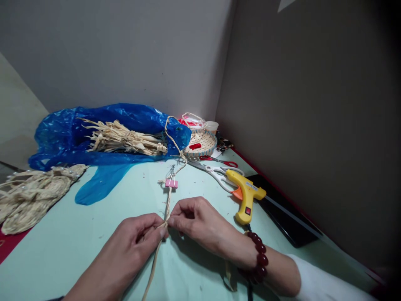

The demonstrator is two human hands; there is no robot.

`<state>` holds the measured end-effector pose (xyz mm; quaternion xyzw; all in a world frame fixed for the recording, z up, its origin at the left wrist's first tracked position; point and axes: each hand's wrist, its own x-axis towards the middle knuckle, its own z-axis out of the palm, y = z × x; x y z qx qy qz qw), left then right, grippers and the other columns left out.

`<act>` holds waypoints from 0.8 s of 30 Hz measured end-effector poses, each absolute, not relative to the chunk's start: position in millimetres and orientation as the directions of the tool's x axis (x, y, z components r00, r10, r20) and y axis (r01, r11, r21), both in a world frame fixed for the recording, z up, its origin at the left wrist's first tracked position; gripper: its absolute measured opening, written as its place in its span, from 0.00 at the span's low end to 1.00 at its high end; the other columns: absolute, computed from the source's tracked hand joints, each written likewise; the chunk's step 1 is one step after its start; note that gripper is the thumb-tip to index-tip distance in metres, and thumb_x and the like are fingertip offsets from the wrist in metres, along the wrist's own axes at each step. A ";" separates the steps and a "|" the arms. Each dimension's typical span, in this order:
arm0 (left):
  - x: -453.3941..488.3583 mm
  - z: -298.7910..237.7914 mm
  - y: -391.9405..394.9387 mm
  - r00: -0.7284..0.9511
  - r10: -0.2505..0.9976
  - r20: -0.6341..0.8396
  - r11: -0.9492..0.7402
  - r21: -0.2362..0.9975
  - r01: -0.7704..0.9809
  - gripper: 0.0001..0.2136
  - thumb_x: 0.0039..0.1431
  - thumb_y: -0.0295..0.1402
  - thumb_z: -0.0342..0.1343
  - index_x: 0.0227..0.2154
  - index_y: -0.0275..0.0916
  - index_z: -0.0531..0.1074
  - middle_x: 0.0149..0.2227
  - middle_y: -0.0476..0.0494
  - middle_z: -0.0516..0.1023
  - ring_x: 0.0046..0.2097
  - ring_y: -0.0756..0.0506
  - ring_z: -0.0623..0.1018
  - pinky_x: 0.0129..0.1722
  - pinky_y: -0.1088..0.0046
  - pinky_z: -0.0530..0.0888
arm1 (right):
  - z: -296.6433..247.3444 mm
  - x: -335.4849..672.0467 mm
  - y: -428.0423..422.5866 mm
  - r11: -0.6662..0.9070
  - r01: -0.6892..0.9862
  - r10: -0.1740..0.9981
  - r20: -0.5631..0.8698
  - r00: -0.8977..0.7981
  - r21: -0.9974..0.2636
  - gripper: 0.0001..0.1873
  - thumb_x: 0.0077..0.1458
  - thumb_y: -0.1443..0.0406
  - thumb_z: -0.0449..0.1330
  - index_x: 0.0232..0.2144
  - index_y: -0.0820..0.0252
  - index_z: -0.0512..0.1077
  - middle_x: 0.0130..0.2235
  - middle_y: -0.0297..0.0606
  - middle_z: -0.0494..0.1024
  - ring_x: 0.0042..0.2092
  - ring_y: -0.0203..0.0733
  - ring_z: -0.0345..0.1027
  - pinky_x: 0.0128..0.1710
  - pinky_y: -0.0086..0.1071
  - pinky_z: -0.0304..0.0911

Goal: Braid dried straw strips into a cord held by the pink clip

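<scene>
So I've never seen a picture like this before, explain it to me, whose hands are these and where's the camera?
There is no machine: these are one person's bare hands, seen from a camera on their head, looking forward and down. The left hand and right hand pinch a pale braid; a pink clip grips it farther up. On the table also lie a yellow glue gun, white-handled scissors and a blue bag with a straw bundle.
</scene>
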<state>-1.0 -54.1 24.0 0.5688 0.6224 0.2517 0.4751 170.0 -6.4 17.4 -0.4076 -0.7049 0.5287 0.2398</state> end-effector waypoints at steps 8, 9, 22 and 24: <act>-2.5 22.8 -56.5 0.145 0.944 -0.296 0.167 0.809 0.564 0.16 0.59 0.46 0.46 0.23 0.40 0.66 0.25 0.50 0.65 0.30 0.46 0.65 0.28 0.74 0.61 | 18.1 170.4 -8.6 0.076 0.299 0.832 -0.105 -0.545 -0.951 0.10 0.53 0.63 0.57 0.27 0.63 0.74 0.23 0.30 0.68 0.26 0.31 0.54 0.24 0.25 0.49; -1.9 23.2 -56.7 0.148 0.943 -0.299 0.174 0.818 0.549 0.16 0.58 0.46 0.46 0.24 0.40 0.66 0.26 0.50 0.66 0.30 0.46 0.66 0.27 0.74 0.61 | 17.9 170.6 -8.7 0.072 0.283 0.829 -0.100 -0.551 -0.956 0.10 0.53 0.62 0.58 0.28 0.63 0.75 0.23 0.31 0.69 0.26 0.31 0.54 0.25 0.26 0.49; 0.2 18.9 -74.3 0.205 0.976 0.068 -0.207 0.565 0.799 0.15 0.62 0.39 0.46 0.22 0.43 0.68 0.20 0.51 0.74 0.23 0.48 0.74 0.24 0.74 0.64 | 13.4 165.2 -14.8 -0.070 0.145 0.862 -0.133 -0.489 -0.987 0.09 0.51 0.66 0.58 0.23 0.64 0.75 0.23 0.35 0.74 0.24 0.32 0.60 0.25 0.25 0.54; 6.0 7.0 -83.2 0.282 0.949 0.139 -0.315 0.458 0.832 0.15 0.65 0.33 0.41 0.25 0.43 0.68 0.20 0.51 0.74 0.21 0.48 0.74 0.23 0.74 0.64 | 12.4 164.7 -14.8 -0.117 0.108 0.849 -0.156 -0.506 -0.987 0.09 0.50 0.67 0.58 0.22 0.65 0.75 0.23 0.35 0.74 0.23 0.31 0.60 0.23 0.25 0.54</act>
